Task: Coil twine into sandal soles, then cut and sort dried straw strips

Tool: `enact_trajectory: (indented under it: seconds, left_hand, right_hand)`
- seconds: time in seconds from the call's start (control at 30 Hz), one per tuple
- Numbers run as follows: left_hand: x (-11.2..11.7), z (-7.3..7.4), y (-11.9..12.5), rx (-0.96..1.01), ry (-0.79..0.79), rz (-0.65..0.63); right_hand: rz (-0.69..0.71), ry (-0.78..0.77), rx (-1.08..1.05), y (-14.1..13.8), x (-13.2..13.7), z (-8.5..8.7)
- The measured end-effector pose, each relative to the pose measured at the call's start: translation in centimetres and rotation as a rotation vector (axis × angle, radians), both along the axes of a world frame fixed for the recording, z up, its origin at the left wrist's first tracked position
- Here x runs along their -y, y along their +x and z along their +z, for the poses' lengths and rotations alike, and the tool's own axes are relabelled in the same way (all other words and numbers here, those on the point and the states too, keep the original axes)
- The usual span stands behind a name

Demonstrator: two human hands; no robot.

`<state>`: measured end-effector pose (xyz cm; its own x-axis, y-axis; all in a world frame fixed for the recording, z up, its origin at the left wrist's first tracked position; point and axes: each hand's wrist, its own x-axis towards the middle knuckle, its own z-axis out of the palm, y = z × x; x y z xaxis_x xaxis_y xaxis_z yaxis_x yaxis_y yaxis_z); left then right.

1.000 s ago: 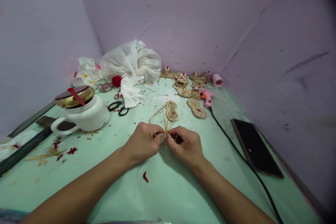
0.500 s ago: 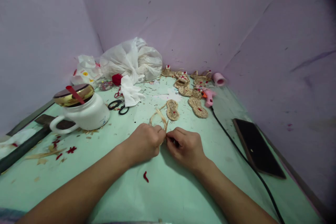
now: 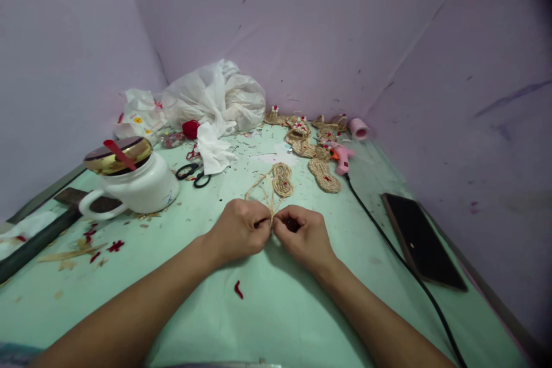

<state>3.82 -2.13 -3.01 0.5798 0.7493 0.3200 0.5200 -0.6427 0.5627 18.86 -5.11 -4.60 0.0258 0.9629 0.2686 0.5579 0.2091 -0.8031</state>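
Note:
My left hand [image 3: 238, 230] and my right hand [image 3: 303, 234] meet at the middle of the green table [image 3: 276, 299], both with fingers closed in a pinch on thin straw strands [image 3: 271, 207]. The strands run away from my fingertips to a small woven straw oval [image 3: 282, 179] lying flat just beyond my hands. Both wrists rest low over the tabletop.
A white lidded mug [image 3: 133, 181] and a dark hammer [image 3: 38, 238] lie at the left. Black scissors [image 3: 195, 174], white plastic bags [image 3: 215, 98], several woven straw pieces [image 3: 317, 155], a pink glue gun [image 3: 342, 156] with black cord [image 3: 397, 259], and a dark phone [image 3: 420, 240] at right.
The loose strand ends that stood up beyond my left fingers half a second ago now lie straighter between my fingertips. My hands have stayed pinched together, shifting only slightly.

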Motion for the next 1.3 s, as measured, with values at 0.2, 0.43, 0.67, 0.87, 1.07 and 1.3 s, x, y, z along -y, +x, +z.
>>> enact_trajectory:
  seconds: [0.2,0.43,0.67,0.87,1.07,1.3]
  left_hand:
    - [-0.39,0.35,-0.11,0.094,-0.245,0.037]
    - [0.07,0.51,-0.14,-0.010,-0.032,0.036]
    - [0.08,0.30,-0.32,-0.148,0.117,0.031]
    - [0.05,-0.22,-0.09,-0.058,0.174,0.015]
    - [-0.08,-0.33,-0.04,0.120,0.073,0.024]
    - [-0.23,0.14,0.07,0.183,-0.111,0.106]
  right_hand:
    - [-0.011,-0.164,-0.187,-0.18,-0.28,0.27]
    - [-0.012,-0.059,-0.016,-0.06,0.00,-0.26]
    - [0.033,0.082,0.115,-0.08,0.14,-0.25]
    - [-0.029,0.017,0.089,-0.23,0.02,-0.15]
    - [-0.030,-0.125,-0.105,-0.12,-0.33,0.13]
    - [0.024,-0.278,-0.336,0.18,-0.69,0.41]
